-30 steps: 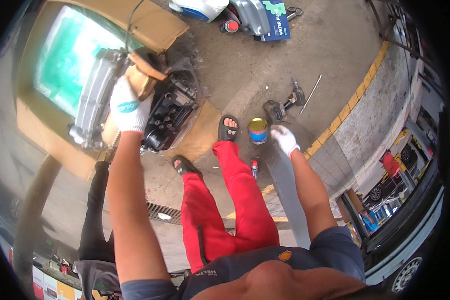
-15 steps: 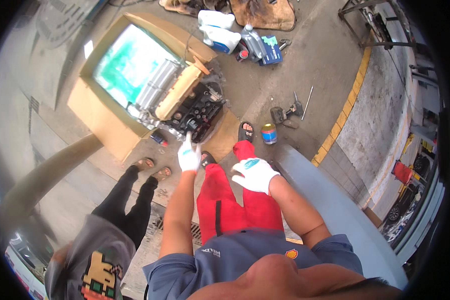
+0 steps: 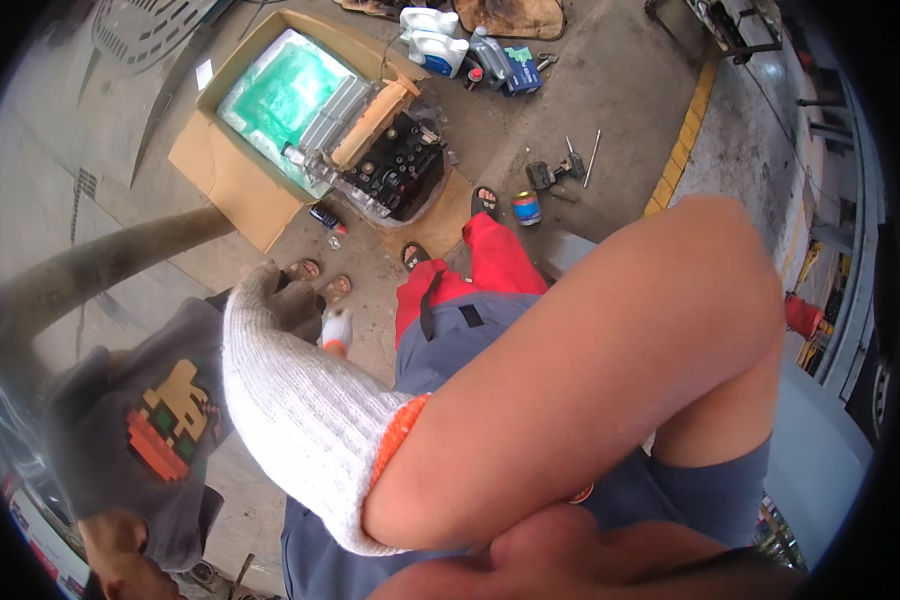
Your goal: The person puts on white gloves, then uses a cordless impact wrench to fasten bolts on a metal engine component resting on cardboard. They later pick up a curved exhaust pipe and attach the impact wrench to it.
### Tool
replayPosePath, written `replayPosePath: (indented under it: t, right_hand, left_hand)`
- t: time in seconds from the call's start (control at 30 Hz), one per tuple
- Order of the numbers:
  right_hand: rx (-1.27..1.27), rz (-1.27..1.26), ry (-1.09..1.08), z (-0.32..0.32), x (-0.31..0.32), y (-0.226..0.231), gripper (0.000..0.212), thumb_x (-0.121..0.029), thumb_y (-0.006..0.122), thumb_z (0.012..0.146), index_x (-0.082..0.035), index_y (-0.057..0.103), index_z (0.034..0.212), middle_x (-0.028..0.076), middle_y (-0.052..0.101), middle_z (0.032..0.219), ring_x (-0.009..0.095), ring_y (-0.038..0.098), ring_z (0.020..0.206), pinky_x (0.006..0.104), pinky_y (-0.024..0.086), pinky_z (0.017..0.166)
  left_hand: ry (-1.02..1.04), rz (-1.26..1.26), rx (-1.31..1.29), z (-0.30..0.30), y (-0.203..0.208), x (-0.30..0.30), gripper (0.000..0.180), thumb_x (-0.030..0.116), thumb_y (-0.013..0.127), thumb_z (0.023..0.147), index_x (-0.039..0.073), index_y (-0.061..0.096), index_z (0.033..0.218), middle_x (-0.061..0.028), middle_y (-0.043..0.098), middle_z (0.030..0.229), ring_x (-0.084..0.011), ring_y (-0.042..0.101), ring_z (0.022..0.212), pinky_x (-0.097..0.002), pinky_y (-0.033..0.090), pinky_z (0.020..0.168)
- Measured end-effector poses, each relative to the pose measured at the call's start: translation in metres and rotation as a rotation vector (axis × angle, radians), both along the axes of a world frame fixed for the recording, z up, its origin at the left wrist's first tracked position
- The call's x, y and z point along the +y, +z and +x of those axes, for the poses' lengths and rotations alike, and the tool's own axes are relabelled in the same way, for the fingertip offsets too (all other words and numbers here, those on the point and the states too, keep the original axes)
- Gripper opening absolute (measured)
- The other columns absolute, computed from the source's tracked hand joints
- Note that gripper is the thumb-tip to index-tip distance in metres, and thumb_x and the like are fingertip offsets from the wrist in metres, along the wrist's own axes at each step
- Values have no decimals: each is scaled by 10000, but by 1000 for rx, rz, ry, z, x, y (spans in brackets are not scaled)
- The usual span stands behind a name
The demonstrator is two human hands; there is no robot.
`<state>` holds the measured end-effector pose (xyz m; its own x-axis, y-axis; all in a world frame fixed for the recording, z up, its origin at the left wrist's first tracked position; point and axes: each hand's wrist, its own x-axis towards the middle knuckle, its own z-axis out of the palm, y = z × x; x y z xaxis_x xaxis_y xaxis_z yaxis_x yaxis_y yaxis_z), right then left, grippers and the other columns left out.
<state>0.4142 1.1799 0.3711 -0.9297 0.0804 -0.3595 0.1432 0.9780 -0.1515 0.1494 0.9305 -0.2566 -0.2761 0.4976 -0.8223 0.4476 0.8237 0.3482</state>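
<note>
At nine o'clock stood a co-worker in a dark grey shirt (image 3: 120,400) with a pixel-style print. Toward ten o'clock lay an opened brown cardboard box (image 3: 225,185) with a green-and-white lining. The right hand (image 3: 275,390), in a white knitted glove with an orange cuff, loomed close to the camera at eight o'clock; its fingertips were small and turned away, so its grip could not be told. Just right of it, farther off, hung the left hand (image 3: 337,327), gloved alike; whether its fingers were closed was too small to tell.

At eleven o'clock, apart from both hands, the black-and-silver metal engine (image 3: 382,160) sat at the box's right side. It looked very heavy and stiff, possibly oily and slippery; its solid castings seemed the better hold, the thin fittings and loose plastic wrap the worse. Near one o'clock were a blue tin can (image 3: 526,209) and a dark cordless power tool (image 3: 550,175).
</note>
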Motion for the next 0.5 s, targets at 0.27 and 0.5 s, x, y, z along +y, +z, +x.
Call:
replayPosePath:
  t: [0.27,0.5]
  right_hand:
    - [107,117,-30,36,-35,44,267,-308,664,892,-62,766,920,148,736,887,339,707,853,483,529,845]
    - [12,-371,-661,166,70,-92,304,-342,628,962,-70,760,995,168,746,976,396,716,959,486,557,902]
  left_hand:
    - [-134,393,-248,35,-29,100,664,491,647,978,18,596,1442,-216,702,1281,-382,659,1166,-412,502,1042]
    - [-374,10,52,43,17,88,726,531,543,989,-26,578,1453,-325,587,1475,-445,569,1384,-475,434,1176]
